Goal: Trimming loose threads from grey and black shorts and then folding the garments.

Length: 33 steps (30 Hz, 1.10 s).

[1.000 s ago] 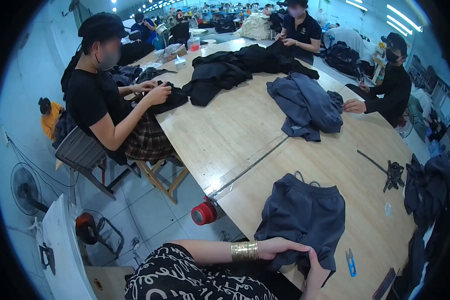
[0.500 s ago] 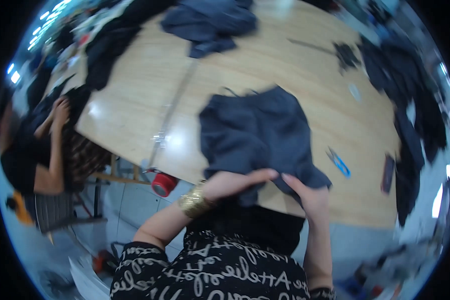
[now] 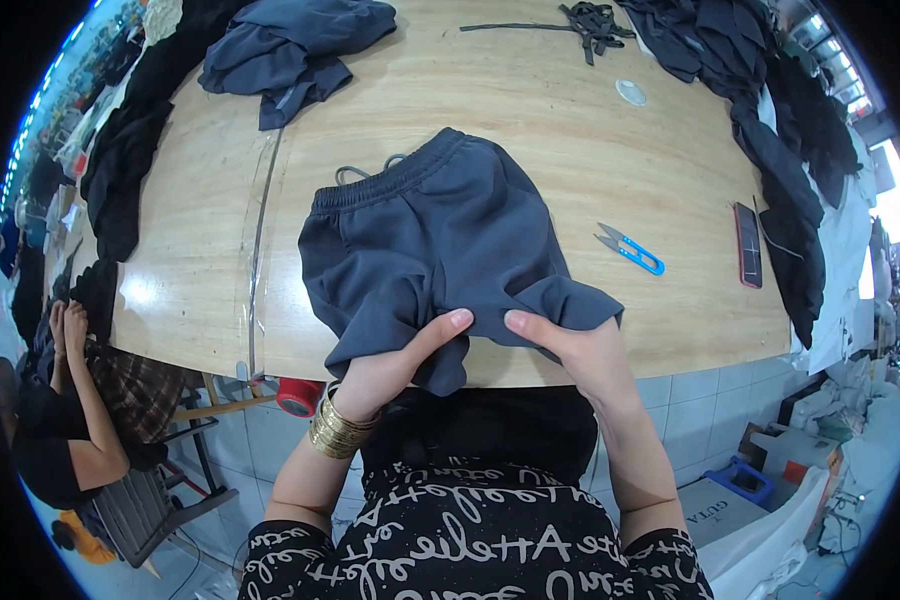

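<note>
head view, looking down onto a pale wooden table (image 3: pixel 690 330). at the near edge, dark grey shorts (image 3: pixel 470 235), with gathered waistband turned away and toward the left, and with two cord loops (image 3: pixel 353 177) just beyond it. gripped at the leg end by left hand (image 3: pixel 395 362) and right hand (image 3: pixel 585 355) together: both closed on the cloth, with thumbs on top and fingers mostly hidden underneath. between the thumb tips, a short gap bridged by cloth; beside each thumb, loose folds. around the left wrist, gold bangles (image 3: pixel 337 427).

to the right of the shorts, apart from them, blue-handled snips (image 3: pixel 632 250), with tips toward the upper left. farther right, near the table's edge, a phone (image 3: pixel 748 245) in a red case, beside dark garments (image 3: pixel 795 265). toward the far side, a pale oval disc (image 3: pixel 631 92) and a tangle of dark cords (image 3: pixel 597 30). at upper left, a heap of grey cloth (image 3: pixel 295 45), lying across the table seam (image 3: pixel 263 225). below the near edge, left of the bangles, a red container (image 3: pixel 297 396). at far left, beside black cloth, a co-worker's hands (image 3: pixel 68 328).
</note>
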Available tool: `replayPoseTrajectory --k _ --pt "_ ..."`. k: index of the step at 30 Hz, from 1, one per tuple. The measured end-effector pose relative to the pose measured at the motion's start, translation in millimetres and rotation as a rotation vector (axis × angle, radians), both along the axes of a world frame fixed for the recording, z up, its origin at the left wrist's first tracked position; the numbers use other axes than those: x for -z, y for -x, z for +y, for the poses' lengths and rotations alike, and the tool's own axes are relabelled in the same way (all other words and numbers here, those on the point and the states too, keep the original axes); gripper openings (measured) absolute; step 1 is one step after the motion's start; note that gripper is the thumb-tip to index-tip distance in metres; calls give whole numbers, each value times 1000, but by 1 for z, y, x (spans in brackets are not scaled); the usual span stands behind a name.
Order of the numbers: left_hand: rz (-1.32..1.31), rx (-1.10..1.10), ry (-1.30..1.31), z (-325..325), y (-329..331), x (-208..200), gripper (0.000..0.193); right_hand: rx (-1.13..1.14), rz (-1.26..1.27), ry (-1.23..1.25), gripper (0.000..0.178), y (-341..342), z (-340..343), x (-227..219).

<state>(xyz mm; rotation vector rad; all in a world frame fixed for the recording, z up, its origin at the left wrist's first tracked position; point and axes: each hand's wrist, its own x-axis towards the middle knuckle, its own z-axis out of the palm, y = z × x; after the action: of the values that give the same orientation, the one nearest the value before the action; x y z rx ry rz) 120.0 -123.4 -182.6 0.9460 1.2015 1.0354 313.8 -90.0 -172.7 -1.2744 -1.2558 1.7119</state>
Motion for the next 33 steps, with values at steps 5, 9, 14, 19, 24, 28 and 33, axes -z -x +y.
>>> replayPoseTrajectory --k 5,9,14,19,24,28,33 --pt "-346 -165 183 -4 -5 -5 31 17 -54 -117 15 -3 -2 4" --pt "-250 -107 151 -3 -1 4 33 7 -21 -81 18 -3 4 5" --pt "-188 -98 66 -4 -3 0 35 71 5 -48 20 -4 4 2" --pt "-183 -163 82 -3 7 1 36 140 -61 -205 20 1 1 2" --pt "-205 -171 56 -6 0 7 35 269 3 -199 19 -5 -3 10" --pt "-191 -133 58 -6 -1 7 33 207 25 -136 19 -1 -5 5" --pt "-132 -95 61 -7 -1 13 30 93 115 -86 18 7 -4 6"
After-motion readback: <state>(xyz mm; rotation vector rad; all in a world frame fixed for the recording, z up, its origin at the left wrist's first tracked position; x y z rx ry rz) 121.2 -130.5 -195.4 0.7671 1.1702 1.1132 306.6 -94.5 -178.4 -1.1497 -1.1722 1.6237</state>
